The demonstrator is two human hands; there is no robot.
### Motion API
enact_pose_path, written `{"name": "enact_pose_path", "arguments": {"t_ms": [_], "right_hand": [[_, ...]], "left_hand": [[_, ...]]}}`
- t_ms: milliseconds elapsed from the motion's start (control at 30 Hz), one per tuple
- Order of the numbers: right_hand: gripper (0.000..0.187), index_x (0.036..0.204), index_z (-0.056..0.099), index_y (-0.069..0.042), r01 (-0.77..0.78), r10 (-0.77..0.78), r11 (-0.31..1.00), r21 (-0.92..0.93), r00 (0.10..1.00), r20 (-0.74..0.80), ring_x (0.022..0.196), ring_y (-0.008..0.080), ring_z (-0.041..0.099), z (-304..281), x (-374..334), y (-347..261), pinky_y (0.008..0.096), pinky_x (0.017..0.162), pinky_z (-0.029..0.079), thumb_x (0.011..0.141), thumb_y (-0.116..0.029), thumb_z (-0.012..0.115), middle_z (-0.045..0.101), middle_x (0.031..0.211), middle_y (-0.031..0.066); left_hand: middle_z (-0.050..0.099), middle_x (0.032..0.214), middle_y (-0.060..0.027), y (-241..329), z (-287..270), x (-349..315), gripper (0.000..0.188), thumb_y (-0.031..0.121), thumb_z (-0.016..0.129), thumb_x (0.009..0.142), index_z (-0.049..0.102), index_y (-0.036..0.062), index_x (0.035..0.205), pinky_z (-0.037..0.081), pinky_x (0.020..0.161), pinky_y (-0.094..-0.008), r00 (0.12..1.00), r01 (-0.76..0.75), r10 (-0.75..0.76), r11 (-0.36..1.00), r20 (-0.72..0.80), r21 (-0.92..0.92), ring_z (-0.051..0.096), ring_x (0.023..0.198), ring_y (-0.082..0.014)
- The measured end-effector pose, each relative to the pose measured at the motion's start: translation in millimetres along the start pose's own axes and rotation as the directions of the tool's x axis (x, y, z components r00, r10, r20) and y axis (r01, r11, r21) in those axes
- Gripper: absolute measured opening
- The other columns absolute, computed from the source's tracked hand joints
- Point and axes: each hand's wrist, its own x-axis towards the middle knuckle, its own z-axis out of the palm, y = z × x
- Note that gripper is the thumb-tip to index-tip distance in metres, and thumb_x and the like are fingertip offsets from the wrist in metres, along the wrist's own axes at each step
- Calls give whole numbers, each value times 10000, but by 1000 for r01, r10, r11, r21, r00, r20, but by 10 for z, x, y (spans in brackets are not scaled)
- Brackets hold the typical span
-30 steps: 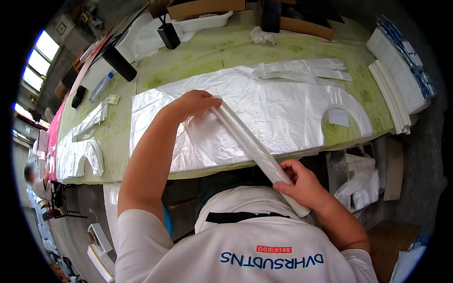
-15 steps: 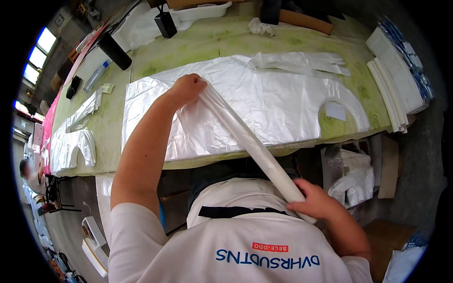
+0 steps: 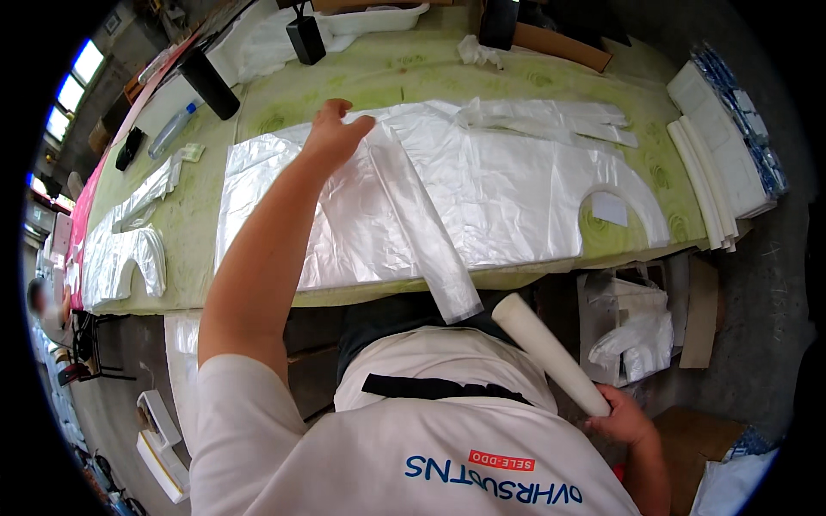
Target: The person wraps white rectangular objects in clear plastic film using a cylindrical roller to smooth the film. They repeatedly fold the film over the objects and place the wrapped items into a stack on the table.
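My right hand (image 3: 621, 414) grips the lower end of a white tube (image 3: 547, 348), which slants up toward the table's near edge. The tube's upper end stands apart from a flat, folded strip of clear plastic film (image 3: 423, 228). That strip lies slantwise over a large silvery-clear plastic sheet (image 3: 525, 198) with a curved cutout, and its near end hangs past the table edge. Close to the strip's far end, my left hand (image 3: 335, 135) is raised over the sheet, thumb and fingers apart, holding nothing.
A green patterned cloth covers the table (image 3: 404, 73). Smaller cut plastic pieces (image 3: 129, 249) lie at the left, near a bottle (image 3: 174, 131) and a black cylinder (image 3: 209, 83). White rolls (image 3: 699, 181) lie at the right edge. Below stands a box with plastic scraps (image 3: 637, 340).
The tube has come out of the plastic film, drawn down and right by my right hand. The film now lies flattened. My left hand has let go of it and moved slightly away.
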Motion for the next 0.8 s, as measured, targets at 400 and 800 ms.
{"name": "enact_pose_path", "arguments": {"t_ms": [400,800], "right_hand": [[562,1270,623,-50,608,-856,280,-743,509,94,1073,346,596,153,1086,-2069,399,945,496,767,-202,821,624,1148,143],[587,1337,619,-115,161,-926,163,-973,366,-95,1207,346,527,42,2138,-2887,463,1043,423,808,-320,767,591,1272,123]], "left_hand": [[379,1594,-133,246,207,-1849,854,354,792,808,411,111,1533,180,1260,-500,511,-808,652,587,561,54,290,1511,-344],[506,1514,-71,311,380,-1935,610,57,663,805,575,122,1405,328,1195,-509,609,-777,733,628,303,44,443,1421,-311]]}}
